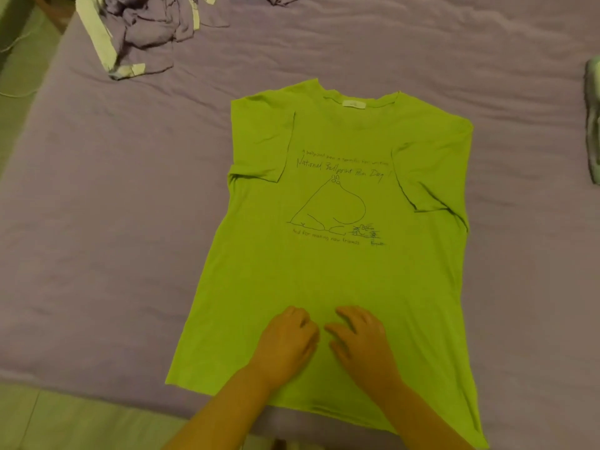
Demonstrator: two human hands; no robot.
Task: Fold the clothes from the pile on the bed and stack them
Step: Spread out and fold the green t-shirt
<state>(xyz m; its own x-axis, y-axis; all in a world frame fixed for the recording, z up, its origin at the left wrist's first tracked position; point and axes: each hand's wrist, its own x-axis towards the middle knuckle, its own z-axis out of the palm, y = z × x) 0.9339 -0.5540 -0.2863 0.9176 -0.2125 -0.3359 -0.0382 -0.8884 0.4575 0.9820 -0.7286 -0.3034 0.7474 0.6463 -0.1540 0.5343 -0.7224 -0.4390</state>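
From my head camera, one green shirt [341,271] lies print-up in the middle of the bed [97,222], both sleeves already turned in, and my left hand [287,344] and right hand [360,341] rest side by side on its lower half, fingers loosely bent and holding nothing. I judge the task barely begun, since the body folds are still to do (no finished stack is plainly visible). I count one crumpled pile [139,30] at the far left, plus one bundle [593,121] at the right edge that I cannot identify.
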